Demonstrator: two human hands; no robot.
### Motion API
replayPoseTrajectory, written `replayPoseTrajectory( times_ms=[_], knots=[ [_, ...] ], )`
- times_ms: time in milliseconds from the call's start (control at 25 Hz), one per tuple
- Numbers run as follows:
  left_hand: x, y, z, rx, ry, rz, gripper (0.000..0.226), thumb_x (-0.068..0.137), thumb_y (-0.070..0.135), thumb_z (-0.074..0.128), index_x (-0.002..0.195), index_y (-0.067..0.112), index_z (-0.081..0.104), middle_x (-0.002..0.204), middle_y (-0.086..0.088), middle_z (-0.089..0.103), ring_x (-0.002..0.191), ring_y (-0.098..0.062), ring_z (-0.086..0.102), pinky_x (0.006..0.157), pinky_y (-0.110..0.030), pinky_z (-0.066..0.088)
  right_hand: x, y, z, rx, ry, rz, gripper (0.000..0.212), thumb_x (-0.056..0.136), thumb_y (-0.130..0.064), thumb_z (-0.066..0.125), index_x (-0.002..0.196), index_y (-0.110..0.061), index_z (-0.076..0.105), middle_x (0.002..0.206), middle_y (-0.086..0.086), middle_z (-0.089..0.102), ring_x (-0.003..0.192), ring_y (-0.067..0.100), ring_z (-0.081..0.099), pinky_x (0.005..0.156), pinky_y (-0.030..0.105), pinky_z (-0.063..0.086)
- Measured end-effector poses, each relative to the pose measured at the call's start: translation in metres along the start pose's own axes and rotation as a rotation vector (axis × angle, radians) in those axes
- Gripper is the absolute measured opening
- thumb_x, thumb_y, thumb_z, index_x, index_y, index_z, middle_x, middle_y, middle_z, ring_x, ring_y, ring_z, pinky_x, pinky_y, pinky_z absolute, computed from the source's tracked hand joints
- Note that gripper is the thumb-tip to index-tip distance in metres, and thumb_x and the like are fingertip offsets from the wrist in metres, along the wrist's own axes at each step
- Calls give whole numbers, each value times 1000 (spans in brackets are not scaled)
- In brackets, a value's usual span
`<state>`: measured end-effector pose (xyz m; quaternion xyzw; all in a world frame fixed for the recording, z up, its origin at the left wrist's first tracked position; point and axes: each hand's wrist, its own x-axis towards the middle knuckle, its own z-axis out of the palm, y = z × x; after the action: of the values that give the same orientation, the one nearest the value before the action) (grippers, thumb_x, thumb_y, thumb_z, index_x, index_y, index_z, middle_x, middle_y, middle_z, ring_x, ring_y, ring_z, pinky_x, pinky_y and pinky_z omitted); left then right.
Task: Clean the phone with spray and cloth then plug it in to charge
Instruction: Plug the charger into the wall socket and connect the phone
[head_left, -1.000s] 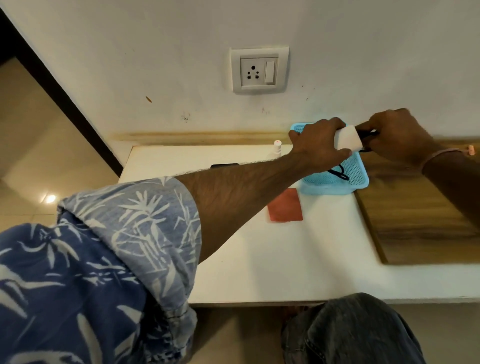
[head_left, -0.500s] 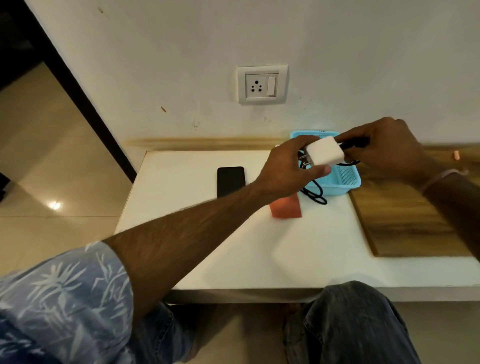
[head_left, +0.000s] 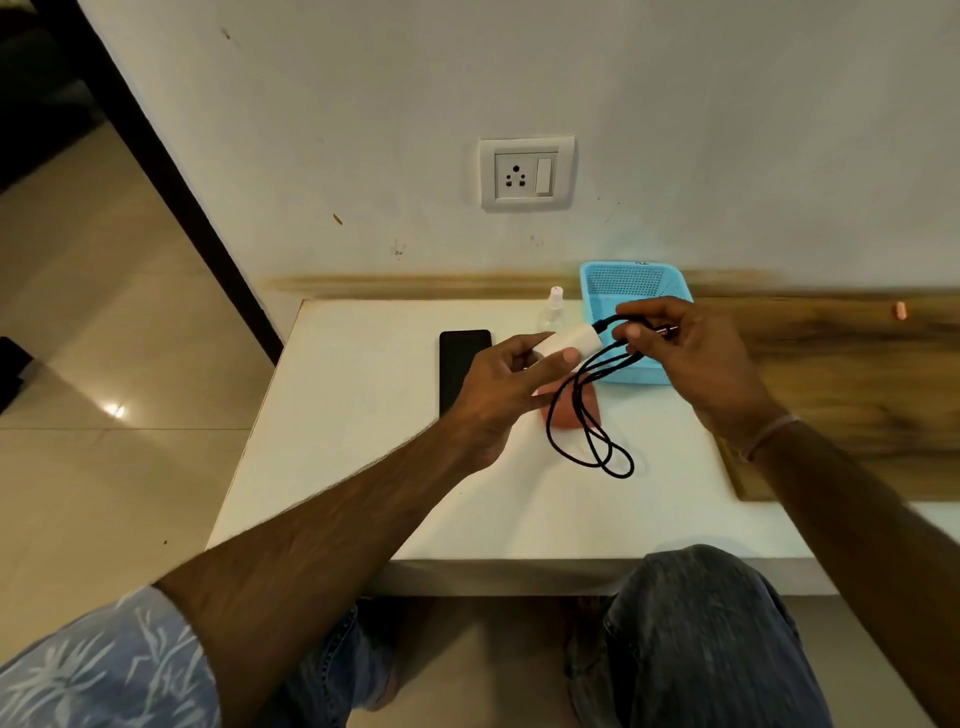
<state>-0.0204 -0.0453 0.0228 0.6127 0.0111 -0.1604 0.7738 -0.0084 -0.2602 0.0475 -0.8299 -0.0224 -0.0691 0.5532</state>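
The charger (head_left: 571, 340) and its cable (head_left: 618, 474) had come out of the blue basket (head_left: 636, 288) at one o'clock, the left hand (head_left: 498, 387) with its grip closed round the charger, the right hand (head_left: 696, 358) pinching the cable's end, the phone (head_left: 460, 364) flat on the tabletop (head_left: 353, 467) at nine o'clock.

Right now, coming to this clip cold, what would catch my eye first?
The two hands meeting over the white table draw the eye. The left hand holds a white block-shaped charger adapter, and the right hand pinches the black cable running from it, whose loops dangle over a red square cloth. To their left a black slab phone lies flat, and a white wall socket sits unused above.
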Motion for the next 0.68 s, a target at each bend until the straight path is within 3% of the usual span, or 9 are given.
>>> replayPoseTrajectory(
  times_ms=[120,200,280,360,440,520,560,680],
  knots=[
    [-4,-7,-9,-36,64,5,39,82,15,81,119,8,69,105,-7,71,105,-20,68,99,-37,55,-7,7,14,-177,-16,-65,19,93,-16,62,104,-31,66,83,-11,72,83,-1,64,77,16,47],
    [-8,-7,-11,-210,63,0,25,85,8,76,109,4,70,108,-11,73,104,-23,69,95,-33,57,-12,10,22,-283,-47,-92,23,94,-16,60,110,-31,53,82,-9,70,81,0,62,68,6,40],
    [-9,-5,-10,-408,102,-34,6,88,6,72,93,6,73,97,-9,76,94,-21,71,89,-32,59,-17,11,30,-297,-60,-98,32,92,-15,63,113,-27,43,82,-5,68,78,4,62,61,2,40],
    [-7,-2,-8,-589,169,-77,9,88,8,72,80,11,76,91,-8,76,87,-21,74,91,-37,59,-22,10,38,-235,-87,-65,32,91,-14,64,110,-26,42,80,-13,70,77,3,64,59,1,43],
    [-4,2,-5,-728,227,-108,3,87,14,75,86,12,74,97,-11,74,94,-26,73,98,-46,55,-25,10,44,-112,-154,-14,28,93,-10,61,110,-24,44,88,-24,72,86,-3,66,67,11,53],
    [-1,8,-3,-807,269,-120,22,88,18,75,103,7,64,105,-16,68,97,-31,69,97,-48,55,-27,12,47,56,-209,50,26,96,-6,56,114,-21,45,105,-13,73,102,8,68,84,31,55],
    [2,10,-3,-825,295,-120,27,89,19,74,107,6,60,107,-19,63,94,-32,67,92,-46,57,-29,14,46,126,-218,73,26,96,-5,54,116,-21,47,113,-9,71,108,11,66,89,34,54],
    [9,19,-7,-807,342,-90,22,95,22,68,102,4,57,100,-19,61,81,-33,66,76,-41,62,-38,18,42,285,-211,89,32,98,-5,51,126,-22,49,127,-12,64,120,3,57,90,16,51]
  ],
)
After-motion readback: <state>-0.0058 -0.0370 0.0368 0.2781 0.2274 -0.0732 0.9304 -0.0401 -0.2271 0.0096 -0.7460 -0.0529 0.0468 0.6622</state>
